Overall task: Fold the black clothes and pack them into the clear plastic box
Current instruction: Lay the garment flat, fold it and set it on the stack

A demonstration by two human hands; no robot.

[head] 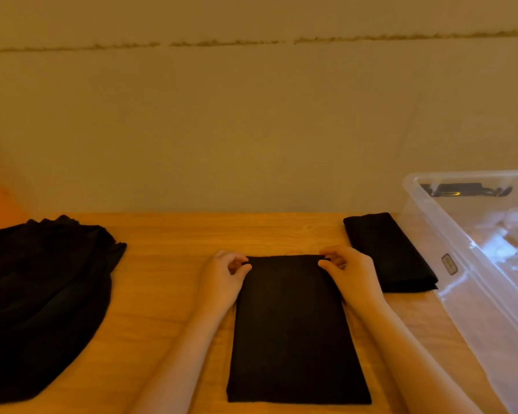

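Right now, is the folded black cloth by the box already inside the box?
No, the small folded black cloth lies on the wooden table just outside the clear plastic box, beside its wall.

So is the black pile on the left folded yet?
No. The pile lies rumpled and spread, unlike the flat rectangle between the hands.

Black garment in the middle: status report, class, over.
Left hand and right hand pinch folded garment's far corners. Clear box open alongside. Nothing in the way.
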